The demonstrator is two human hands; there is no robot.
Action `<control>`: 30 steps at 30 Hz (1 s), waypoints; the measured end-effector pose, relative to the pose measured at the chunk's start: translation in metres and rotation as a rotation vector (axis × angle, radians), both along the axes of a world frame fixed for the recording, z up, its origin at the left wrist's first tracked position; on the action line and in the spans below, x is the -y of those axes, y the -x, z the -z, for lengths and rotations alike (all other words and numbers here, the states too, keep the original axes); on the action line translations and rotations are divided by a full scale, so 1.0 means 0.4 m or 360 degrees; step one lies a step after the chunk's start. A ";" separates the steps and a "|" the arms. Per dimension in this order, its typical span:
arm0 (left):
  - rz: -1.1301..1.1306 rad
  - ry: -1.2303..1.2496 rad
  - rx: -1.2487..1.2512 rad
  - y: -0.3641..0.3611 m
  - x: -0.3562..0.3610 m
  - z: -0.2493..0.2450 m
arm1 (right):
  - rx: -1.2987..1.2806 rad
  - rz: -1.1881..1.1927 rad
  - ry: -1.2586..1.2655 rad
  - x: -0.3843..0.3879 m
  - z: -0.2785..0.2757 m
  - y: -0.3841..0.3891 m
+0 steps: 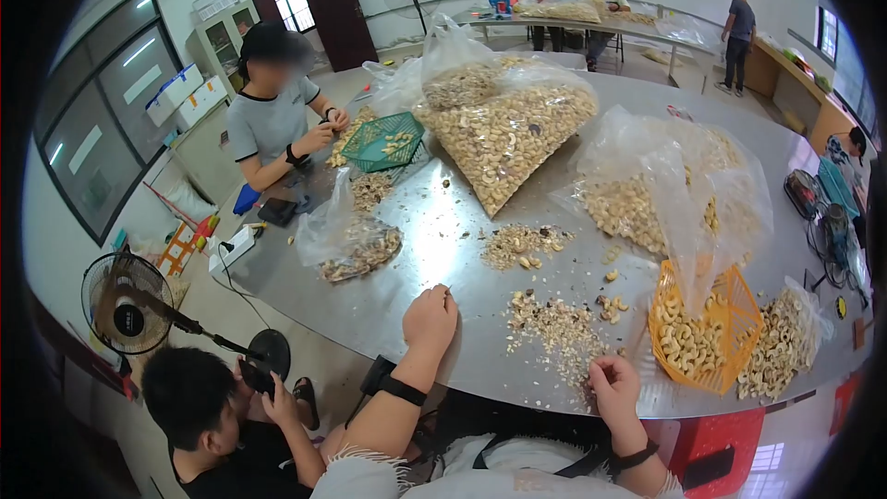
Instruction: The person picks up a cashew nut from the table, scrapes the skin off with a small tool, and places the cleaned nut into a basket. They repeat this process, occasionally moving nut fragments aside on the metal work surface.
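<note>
My left hand (431,319) rests on the metal table (420,268), fingers curled together; whatever they may hold is hidden. Closed in a pinch, my right hand (615,386) is at the near table edge beside a heap of small cashew fragments and skins (554,331); I cannot make out what is between the fingertips. Just right of it stands an orange plastic basket (662,333) with pale whole cashews (691,337) inside. A few darker cashew pieces (611,308) lie between heap and basket. Farther in is another pile of bits (523,245).
Large clear bags of cashews (508,129) (628,208) stand across the table, with a smaller bag (360,254) at left. A co-worker (277,102) handles nuts by a green basket (383,143). A person with a phone (217,416) sits at lower left, near a fan (129,305).
</note>
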State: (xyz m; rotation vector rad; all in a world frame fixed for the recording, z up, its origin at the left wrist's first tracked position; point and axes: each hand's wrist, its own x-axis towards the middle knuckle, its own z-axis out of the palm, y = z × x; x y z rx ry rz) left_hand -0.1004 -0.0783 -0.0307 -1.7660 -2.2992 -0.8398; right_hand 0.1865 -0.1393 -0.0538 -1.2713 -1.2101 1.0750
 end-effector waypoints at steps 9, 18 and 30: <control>0.0009 -0.0034 -0.0001 0.000 0.000 0.002 | 0.0012 0.0001 0.0009 0.003 -0.006 -0.001; 0.0016 0.0022 0.0068 0.012 0.003 0.012 | 0.0059 -0.0010 0.0013 0.001 0.006 -0.003; -0.0047 0.0191 0.0215 -0.017 0.005 -0.022 | 0.0239 -0.0027 -0.0021 0.013 -0.049 -0.006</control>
